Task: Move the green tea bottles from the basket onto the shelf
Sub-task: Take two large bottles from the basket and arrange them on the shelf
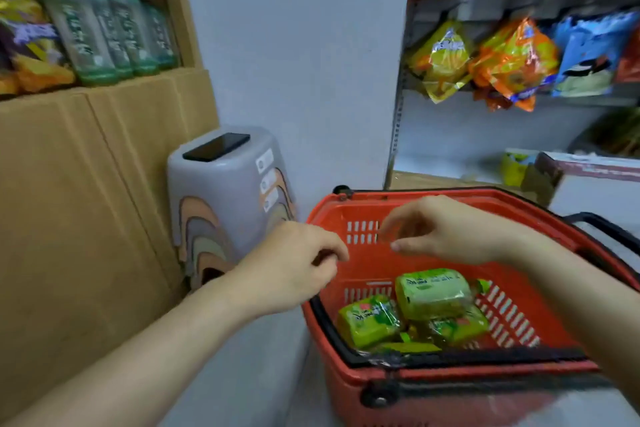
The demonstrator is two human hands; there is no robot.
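Empty left hand [294, 267] at basket rim [374, 199], right hand [446, 229] above.

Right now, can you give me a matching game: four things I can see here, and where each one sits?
Things: 1 green tea bottles; 2 black phone; 3 green packets; 4 orange snack bags.
Places: A in the red basket; B on the grey stool stack; C on the wire rack; D on the cardboard shelf.
Pairs: 1-D, 2-B, 3-A, 4-C.

Left hand [294, 267] and right hand [446, 232] hover empty over the red basket [433, 383] holding green packets [433, 295].
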